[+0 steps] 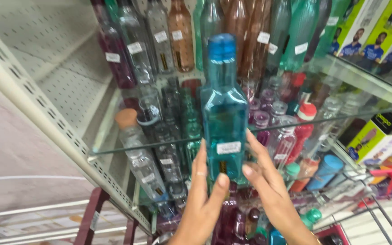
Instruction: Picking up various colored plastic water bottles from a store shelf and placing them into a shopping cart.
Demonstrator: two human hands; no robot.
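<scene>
Head view, centre of the frame: I hold a tall, square-shouldered teal bottle point(224, 118) upright in front of a glass shelf point(114, 147), both hands cupped around its lower part. My left hand point(203, 199) rises from the bottom edge with the fingers half curled, the thumb pressed on the bottle's front face near the base and the fingers wrapped around its left side. My right hand point(266, 181) comes in from the lower right, fingers long and only slightly bent, laid along the bottle's right side, the thumb tip resting at the lower front. Between them the bottle is gripped, not resting on anything I can see. The bottle is see-through and looks empty, with a blue cap point(222, 46) on top and a small white sticker point(228, 147) near the bottom.

Upper half of the frame: a row of tall coloured bottles point(182, 36) in maroon, clear, amber and green stands behind it, each with a white tag. Middle and lower frame, under the glass: more clear, pink and red bottles crowd together, among them a clear bottle with a tan cap point(134, 145) at the left. Right edge: green and yellow boxes point(377, 36). Upper left: a bare pegboard panel point(46, 54)
</scene>
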